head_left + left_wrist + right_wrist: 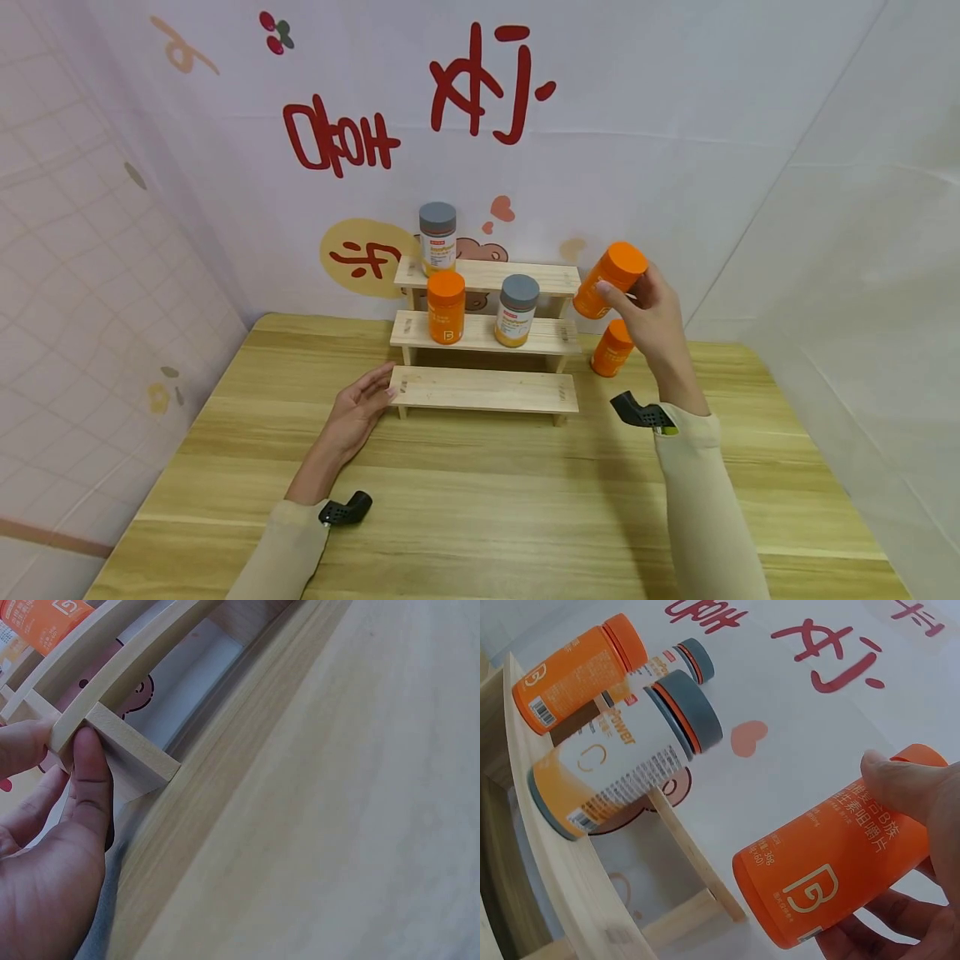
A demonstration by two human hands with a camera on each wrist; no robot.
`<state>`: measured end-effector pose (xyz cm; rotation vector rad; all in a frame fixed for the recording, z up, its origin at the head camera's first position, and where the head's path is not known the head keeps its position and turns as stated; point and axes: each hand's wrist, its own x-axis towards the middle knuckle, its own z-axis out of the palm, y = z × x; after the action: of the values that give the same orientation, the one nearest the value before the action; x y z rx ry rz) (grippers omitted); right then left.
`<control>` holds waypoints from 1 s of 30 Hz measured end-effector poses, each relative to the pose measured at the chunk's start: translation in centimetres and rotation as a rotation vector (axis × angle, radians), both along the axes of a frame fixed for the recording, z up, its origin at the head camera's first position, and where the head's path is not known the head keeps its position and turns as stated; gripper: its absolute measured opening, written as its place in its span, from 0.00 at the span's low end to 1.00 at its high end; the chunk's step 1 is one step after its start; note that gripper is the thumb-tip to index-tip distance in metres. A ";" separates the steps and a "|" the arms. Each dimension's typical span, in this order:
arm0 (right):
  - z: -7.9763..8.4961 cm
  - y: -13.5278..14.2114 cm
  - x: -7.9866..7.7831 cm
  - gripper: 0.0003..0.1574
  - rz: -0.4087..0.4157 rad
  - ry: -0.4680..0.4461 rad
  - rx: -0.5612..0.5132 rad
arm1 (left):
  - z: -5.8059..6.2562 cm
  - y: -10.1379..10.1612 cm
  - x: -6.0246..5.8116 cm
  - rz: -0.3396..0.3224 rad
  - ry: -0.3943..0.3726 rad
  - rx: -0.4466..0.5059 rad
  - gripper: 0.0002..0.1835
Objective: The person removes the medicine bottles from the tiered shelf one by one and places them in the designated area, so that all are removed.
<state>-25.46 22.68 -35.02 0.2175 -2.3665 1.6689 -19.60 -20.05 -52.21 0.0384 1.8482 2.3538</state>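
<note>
My right hand [656, 321] grips an orange vitamin bottle [832, 847], tilted, in the air by the right end of the top step. At the left end of a three-step wooden display shelf [487, 389], my left hand [358, 412] pinches the lowest board between thumb and finger, as the left wrist view shows. A grey-capped bottle [438, 239] stands on the top step at the left. The middle step bears another orange bottle [447, 308] at the left and a second grey-capped bottle [517, 311] towards the right.
One more orange bottle [612, 348] stands on the table [480, 508] right of the shelf, below my right hand. Behind the shelf hangs a white printed cloth [645, 167] with red characters, and further cloth closes off both sides.
</note>
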 end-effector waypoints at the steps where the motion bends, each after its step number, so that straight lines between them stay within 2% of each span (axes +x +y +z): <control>1: -0.1 0.2 0.1 0.36 -0.006 -0.009 -0.003 | 0.0 0.0 0.0 0.000 0.000 0.000 0.35; 17: -2.4 4.4 1.0 0.37 -0.100 -0.073 -0.066 | -0.1 0.0 0.1 0.000 -0.001 0.009 0.34; 25: -4.0 6.3 1.4 0.38 -0.124 -0.102 -0.163 | -0.1 0.0 0.2 0.000 -0.007 0.018 0.34; 30: -4.6 7.7 1.3 0.41 -0.153 -0.138 -0.173 | -0.1 0.0 0.0 0.003 0.002 0.009 0.35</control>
<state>-24.15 30.34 -39.64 -0.1098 -2.2507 1.8537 -19.60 -20.03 -52.33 0.0389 1.8399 2.3647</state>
